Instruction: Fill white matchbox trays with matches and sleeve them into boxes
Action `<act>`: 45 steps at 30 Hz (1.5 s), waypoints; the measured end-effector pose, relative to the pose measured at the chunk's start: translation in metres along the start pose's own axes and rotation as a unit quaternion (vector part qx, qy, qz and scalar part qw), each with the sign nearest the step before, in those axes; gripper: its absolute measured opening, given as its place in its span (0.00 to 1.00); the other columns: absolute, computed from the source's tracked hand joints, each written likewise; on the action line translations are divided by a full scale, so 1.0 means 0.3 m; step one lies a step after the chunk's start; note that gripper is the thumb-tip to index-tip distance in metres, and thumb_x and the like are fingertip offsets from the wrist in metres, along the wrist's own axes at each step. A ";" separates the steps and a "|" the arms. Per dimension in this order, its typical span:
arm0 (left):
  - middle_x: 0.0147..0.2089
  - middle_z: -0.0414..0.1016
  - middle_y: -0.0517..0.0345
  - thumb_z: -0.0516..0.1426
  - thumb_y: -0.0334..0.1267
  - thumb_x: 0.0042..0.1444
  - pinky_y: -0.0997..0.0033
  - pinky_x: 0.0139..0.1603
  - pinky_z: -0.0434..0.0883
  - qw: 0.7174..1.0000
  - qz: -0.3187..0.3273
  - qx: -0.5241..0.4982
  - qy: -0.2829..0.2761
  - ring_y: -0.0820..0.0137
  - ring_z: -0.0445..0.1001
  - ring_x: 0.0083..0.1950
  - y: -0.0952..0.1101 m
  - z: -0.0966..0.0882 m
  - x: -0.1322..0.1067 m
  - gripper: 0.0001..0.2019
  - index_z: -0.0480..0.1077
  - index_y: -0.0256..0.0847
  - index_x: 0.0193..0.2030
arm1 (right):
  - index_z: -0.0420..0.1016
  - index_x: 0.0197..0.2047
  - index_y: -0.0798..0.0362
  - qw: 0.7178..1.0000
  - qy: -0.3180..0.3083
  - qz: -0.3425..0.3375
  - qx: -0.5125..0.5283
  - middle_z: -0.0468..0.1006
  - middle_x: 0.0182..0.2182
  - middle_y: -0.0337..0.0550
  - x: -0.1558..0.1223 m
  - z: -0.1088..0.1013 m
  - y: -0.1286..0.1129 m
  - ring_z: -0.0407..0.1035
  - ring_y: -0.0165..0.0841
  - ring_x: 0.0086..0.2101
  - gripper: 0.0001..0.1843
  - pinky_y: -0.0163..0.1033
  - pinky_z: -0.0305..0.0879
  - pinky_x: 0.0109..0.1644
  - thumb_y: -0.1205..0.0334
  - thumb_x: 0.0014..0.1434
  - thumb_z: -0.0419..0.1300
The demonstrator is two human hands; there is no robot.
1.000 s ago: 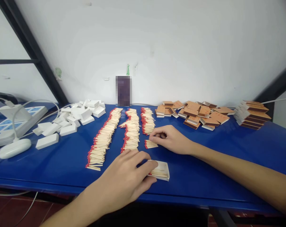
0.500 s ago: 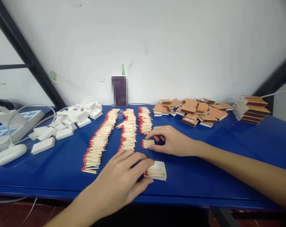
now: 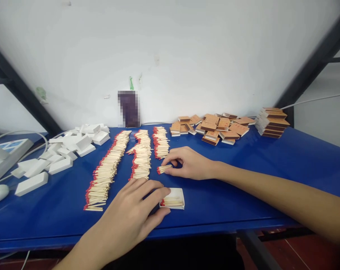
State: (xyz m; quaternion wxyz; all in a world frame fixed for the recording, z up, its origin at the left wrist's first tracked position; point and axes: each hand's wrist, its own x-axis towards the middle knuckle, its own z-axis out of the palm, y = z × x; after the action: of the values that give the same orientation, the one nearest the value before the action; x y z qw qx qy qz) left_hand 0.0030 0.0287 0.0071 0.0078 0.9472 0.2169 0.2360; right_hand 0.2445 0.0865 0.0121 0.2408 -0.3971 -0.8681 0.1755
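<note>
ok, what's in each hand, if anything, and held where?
Right hand: small bunch of matches, pinched by the sticks, not the red heads. Left hand: open white tray, held at its left end.

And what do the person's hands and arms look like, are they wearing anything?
Both the left hand and the right hand are bare, with no gloves. The fingers look slim, and I see no rings. The forearms are slender and bare too: no sleeves, watch or bracelet show in this view.
</note>
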 end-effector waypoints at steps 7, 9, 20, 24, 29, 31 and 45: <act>0.50 0.75 0.53 0.54 0.38 0.69 0.59 0.52 0.70 1.000 0.008 0.016 0.003 0.62 0.74 0.49 0.000 -0.002 0.001 0.10 0.68 0.42 0.54 | 0.83 0.40 0.53 1.000 -0.001 -0.020 0.011 0.71 0.27 0.37 0.005 -0.001 0.012 0.64 0.27 0.28 0.12 0.34 0.57 0.33 0.54 0.62 0.63; 0.50 0.75 0.53 0.54 0.38 0.69 0.59 0.51 0.70 1.000 0.007 0.019 0.002 0.62 0.74 0.48 0.000 -0.003 0.002 0.10 0.69 0.42 0.54 | 0.83 0.41 0.53 1.000 -0.005 -0.023 0.017 0.71 0.27 0.37 0.005 -0.003 0.012 0.64 0.27 0.28 0.13 0.34 0.57 0.33 0.53 0.63 0.63; 0.50 0.74 0.53 0.54 0.37 0.69 0.59 0.51 0.70 1.000 0.008 0.012 -0.006 0.63 0.74 0.48 -0.004 0.001 0.001 0.09 0.69 0.42 0.53 | 0.83 0.42 0.53 0.999 -0.012 -0.020 0.022 0.72 0.27 0.37 0.005 -0.009 0.015 0.63 0.27 0.27 0.14 0.34 0.56 0.32 0.53 0.63 0.62; 0.50 0.74 0.53 0.54 0.37 0.69 0.59 0.50 0.71 1.000 0.010 0.013 -0.004 0.63 0.74 0.47 -0.002 -0.001 0.002 0.10 0.69 0.41 0.54 | 0.83 0.42 0.53 1.000 -0.014 -0.019 0.019 0.72 0.27 0.37 0.005 -0.010 0.014 0.63 0.27 0.27 0.14 0.34 0.56 0.32 0.53 0.63 0.62; 0.49 0.75 0.52 0.54 0.37 0.69 0.61 0.51 0.72 1.000 0.009 0.011 -0.001 0.63 0.75 0.47 0.002 -0.006 0.008 0.10 0.70 0.41 0.53 | 0.83 0.43 0.53 0.999 -0.017 -0.023 0.015 0.70 0.27 0.37 0.005 -0.012 0.014 0.63 0.27 0.27 0.13 0.34 0.56 0.33 0.54 0.63 0.62; 0.49 0.75 0.51 0.53 0.37 0.69 0.61 0.51 0.72 1.000 0.012 0.011 0.006 0.63 0.75 0.47 0.001 -0.007 0.008 0.09 0.70 0.41 0.53 | 0.83 0.42 0.53 0.999 -0.017 -0.027 0.012 0.70 0.27 0.37 0.004 -0.012 0.018 0.63 0.27 0.27 0.13 0.34 0.56 0.33 0.54 0.63 0.62; 0.50 0.75 0.52 0.54 0.37 0.69 0.62 0.51 0.71 1.000 0.010 0.014 0.009 0.64 0.75 0.47 -0.003 0.000 0.005 0.09 0.70 0.42 0.53 | 0.82 0.41 0.53 0.999 -0.012 -0.032 0.002 0.69 0.26 0.36 0.006 -0.008 0.018 0.62 0.27 0.27 0.13 0.34 0.54 0.32 0.53 0.64 0.61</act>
State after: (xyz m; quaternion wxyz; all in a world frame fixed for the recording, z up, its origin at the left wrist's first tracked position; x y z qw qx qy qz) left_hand 0.0038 0.0303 0.0078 -0.0094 0.9471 0.2111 0.2416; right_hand 0.2481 0.0916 0.0118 0.2367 -0.3664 -0.8828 0.1744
